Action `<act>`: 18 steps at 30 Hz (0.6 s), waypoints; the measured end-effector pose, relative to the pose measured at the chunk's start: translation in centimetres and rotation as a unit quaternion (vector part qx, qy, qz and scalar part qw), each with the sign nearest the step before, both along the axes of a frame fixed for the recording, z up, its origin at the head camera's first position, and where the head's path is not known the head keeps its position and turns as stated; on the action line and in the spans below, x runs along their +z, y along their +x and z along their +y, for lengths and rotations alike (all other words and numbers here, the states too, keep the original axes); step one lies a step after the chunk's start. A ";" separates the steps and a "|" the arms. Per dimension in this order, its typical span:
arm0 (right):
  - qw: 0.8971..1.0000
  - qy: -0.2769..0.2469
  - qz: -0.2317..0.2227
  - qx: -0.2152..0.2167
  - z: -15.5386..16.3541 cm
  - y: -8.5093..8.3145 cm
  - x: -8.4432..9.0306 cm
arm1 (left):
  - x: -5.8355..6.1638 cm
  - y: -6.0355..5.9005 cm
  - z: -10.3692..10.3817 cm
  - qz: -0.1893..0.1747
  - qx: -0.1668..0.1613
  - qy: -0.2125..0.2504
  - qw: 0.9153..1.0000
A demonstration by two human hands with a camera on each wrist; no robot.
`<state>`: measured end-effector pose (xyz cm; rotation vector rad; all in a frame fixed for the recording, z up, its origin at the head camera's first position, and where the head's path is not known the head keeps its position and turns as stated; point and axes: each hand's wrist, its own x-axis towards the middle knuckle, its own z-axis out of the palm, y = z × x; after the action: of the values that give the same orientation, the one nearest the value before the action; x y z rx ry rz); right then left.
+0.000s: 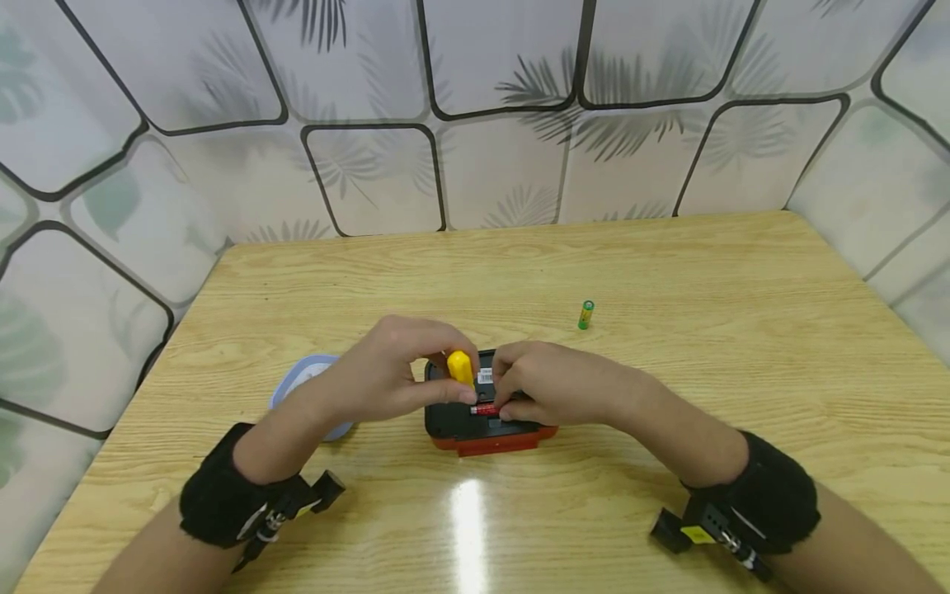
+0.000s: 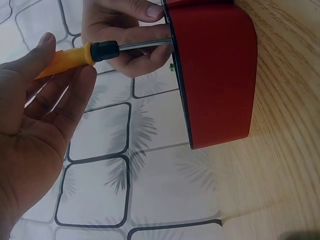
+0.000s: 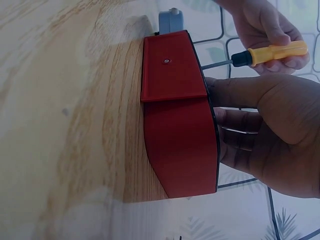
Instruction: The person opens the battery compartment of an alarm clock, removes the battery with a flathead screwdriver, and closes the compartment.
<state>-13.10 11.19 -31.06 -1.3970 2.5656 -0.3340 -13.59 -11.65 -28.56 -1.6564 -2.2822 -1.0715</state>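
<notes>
My left hand [image 1: 401, 371] holds a screwdriver [image 1: 461, 368] with a yellow handle, a black collar and a metal shaft. The shaft points down into the upturned black face of a red-and-black device [image 1: 454, 421] on the table. A red battery [image 1: 484, 410] lies in a recess of that face, close to the screwdriver's tip. Thumb and fingers of my right hand [image 1: 552, 382] pinch the battery's right end; the exact contact is partly hidden. In the right wrist view the device's red side [image 3: 182, 145] hides the recess.
A green-and-yellow battery [image 1: 585, 314] stands upright on the wooden table [image 1: 712, 330], behind and right of the device. A light blue plastic container [image 1: 312, 367] sits left of it, partly covered by my left wrist. Patterned wall panels [image 1: 505, 165] border the table.
</notes>
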 end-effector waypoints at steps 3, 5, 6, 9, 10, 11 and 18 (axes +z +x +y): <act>1.000 0.001 0.002 0.003 0.0 0.0 0.0 | -0.1 0.0 0.1 0.000 0.004 -0.004 1.000; 1.000 0.002 0.003 0.003 0.0 0.0 0.0 | -0.1 0.1 0.1 0.002 0.005 -0.006 1.000; 1.000 0.002 0.003 0.003 0.0 0.0 0.1 | -0.1 0.1 0.1 0.003 0.007 -0.007 1.000; 1.000 0.003 0.003 0.001 -0.1 0.1 0.1 | 0.0 0.2 0.1 0.008 0.013 -0.008 1.000; 1.000 0.004 0.004 0.001 -0.1 0.1 0.1 | 0.0 0.2 0.1 0.011 0.017 -0.010 1.000; 1.000 0.004 0.004 0.000 -0.1 0.1 0.1 | 0.0 0.3 0.1 0.014 0.021 -0.011 1.000; 1.000 0.006 -0.001 -0.006 -0.1 0.0 0.0 | 0.2 0.2 -0.1 0.009 0.039 -0.016 0.999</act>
<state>-13.06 11.07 -31.01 -1.3769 2.5723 -0.3220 -13.36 -11.77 -28.32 -1.5659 -2.3438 -1.0064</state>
